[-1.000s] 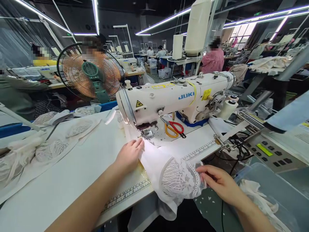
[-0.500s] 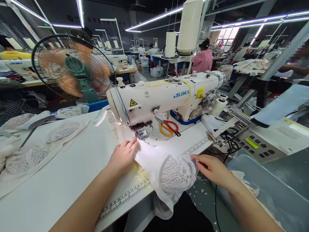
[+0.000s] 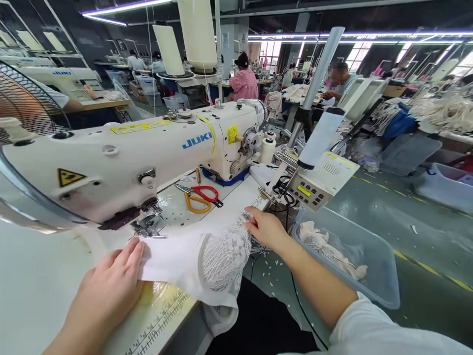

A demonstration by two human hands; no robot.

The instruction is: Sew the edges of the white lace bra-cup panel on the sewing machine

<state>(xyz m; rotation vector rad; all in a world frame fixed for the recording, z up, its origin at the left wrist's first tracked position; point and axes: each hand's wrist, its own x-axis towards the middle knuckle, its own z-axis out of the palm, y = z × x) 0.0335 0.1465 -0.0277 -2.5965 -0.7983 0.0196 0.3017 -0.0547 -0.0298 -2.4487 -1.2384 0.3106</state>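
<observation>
We saw red and orange scissors (image 3: 199, 196) lying on the counter (image 3: 33, 276) beside a Juki sewing machine (image 3: 121, 158); a clear bin (image 3: 351, 256) of scraps stood on the floor (image 3: 414, 217) nearby.

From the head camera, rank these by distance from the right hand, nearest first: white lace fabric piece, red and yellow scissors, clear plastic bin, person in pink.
1. White lace fabric piece: touching the right hand, on its left.
2. Red and yellow scissors and clear plastic bin: too close to call.
3. Person in pink: far behind.
</observation>
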